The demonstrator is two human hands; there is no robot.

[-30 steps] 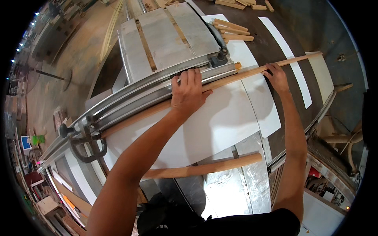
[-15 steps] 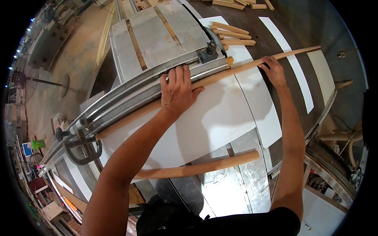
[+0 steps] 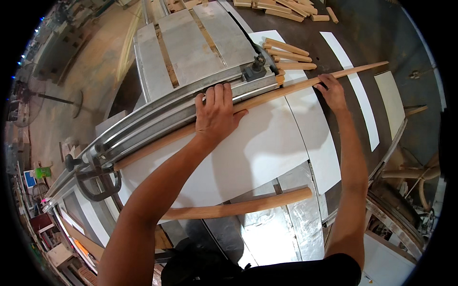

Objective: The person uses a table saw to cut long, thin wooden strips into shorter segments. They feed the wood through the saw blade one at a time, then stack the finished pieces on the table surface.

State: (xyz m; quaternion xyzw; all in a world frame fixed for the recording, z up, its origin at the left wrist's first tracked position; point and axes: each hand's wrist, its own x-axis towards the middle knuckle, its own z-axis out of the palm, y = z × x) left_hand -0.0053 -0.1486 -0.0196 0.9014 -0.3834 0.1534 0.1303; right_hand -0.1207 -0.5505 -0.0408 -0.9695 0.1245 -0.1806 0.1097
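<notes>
A long wooden strip (image 3: pixel 300 87) lies along the metal fence (image 3: pixel 152 128) of what looks like a sliding table saw. My left hand (image 3: pixel 215 112) is closed over both, its fingers hooked on the fence and its thumb along the strip's near side. Farther right, my right hand (image 3: pixel 330 90) pinches the same strip between thumb and fingers. Beyond that hand, the strip tapers toward its far right end. Beneath it is a white sheet (image 3: pixel 257 148). Short wooden blocks (image 3: pixel 280 79) sit at the fence's right end, beside a dark stop (image 3: pixel 256 69). No blade is visible.
A second wooden strip (image 3: pixel 248 206), slightly curved, lies nearer me across the metal table (image 3: pixel 300 219). Several short wooden pieces (image 3: pixel 293 56) rest past the fence, with another pile (image 3: pixel 286 9) at the far edge. A C-shaped clamp (image 3: pixel 98 186) grips the fence's left end.
The view has shifted slightly, showing more of the far wood pile. Both hands keep their hold on the long strip, with little visible movement along the fence.
</notes>
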